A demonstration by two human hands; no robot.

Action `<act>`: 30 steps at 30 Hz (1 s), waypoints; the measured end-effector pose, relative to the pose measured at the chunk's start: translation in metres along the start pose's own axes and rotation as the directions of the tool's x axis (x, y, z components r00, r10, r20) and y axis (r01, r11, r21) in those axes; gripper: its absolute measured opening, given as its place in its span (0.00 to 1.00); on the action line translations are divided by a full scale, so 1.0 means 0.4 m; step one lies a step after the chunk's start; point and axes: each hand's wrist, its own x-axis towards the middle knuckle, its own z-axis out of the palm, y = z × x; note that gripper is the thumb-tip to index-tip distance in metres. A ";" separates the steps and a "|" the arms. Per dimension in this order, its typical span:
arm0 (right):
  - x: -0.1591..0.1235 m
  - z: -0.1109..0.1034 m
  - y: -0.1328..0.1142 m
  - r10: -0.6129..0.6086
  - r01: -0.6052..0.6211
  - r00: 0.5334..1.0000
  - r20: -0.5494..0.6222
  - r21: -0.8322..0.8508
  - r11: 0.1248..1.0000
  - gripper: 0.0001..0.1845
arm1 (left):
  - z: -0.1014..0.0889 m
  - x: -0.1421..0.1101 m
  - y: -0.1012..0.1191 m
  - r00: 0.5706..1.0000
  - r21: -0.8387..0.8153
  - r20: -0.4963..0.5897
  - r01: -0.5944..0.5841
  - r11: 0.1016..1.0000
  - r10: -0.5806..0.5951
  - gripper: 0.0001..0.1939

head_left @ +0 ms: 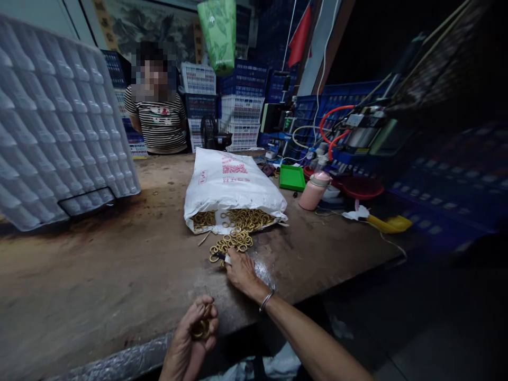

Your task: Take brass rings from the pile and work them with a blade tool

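My left hand (194, 336) is curled near the table's front edge, with several brass-coloured rings (200, 329) in its palm and fingers. Ahead and to the right, my right hand (243, 271), a metal bracelet at its wrist, reaches to a loose pile of rings (232, 243). A small black-and-white object (223, 257) sticks out from its fingers; its exact kind is not clear. Behind the pile lies a white woven sack (234, 182) with red print. Its mouth faces me, and many more rings show inside and spill onto the tabletop.
The brown worktable (119, 280) carries a tall stack of clear plastic trays (67, 116) at left. At right are a green tray (292, 178), a pink bottle (315, 190) and a yellow scoop-like item (391, 223). A person (162, 124) is across the table, before stacked crates (242, 114).
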 end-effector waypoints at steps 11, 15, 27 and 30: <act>-0.038 -0.006 0.004 -0.048 0.052 0.999 -0.020 0.374 0.926 0.05 | 0.001 0.021 0.001 0.996 0.056 0.023 -0.085 0.995 0.084 0.14; -0.064 -0.016 -0.023 -0.039 -0.007 0.997 0.065 0.591 0.806 0.05 | 0.004 0.036 -0.006 0.939 0.379 -0.013 -0.314 0.870 0.344 0.14; -0.106 -0.028 -0.067 -0.035 -0.193 0.963 0.267 0.775 0.602 0.08 | 0.004 0.033 -0.009 0.900 0.607 0.029 -0.362 0.708 0.435 0.13; -0.108 -0.022 -0.071 -0.064 -0.119 0.976 0.210 0.751 0.649 0.08 | 0.004 0.034 -0.011 0.942 0.547 -0.040 -0.259 0.796 0.333 0.17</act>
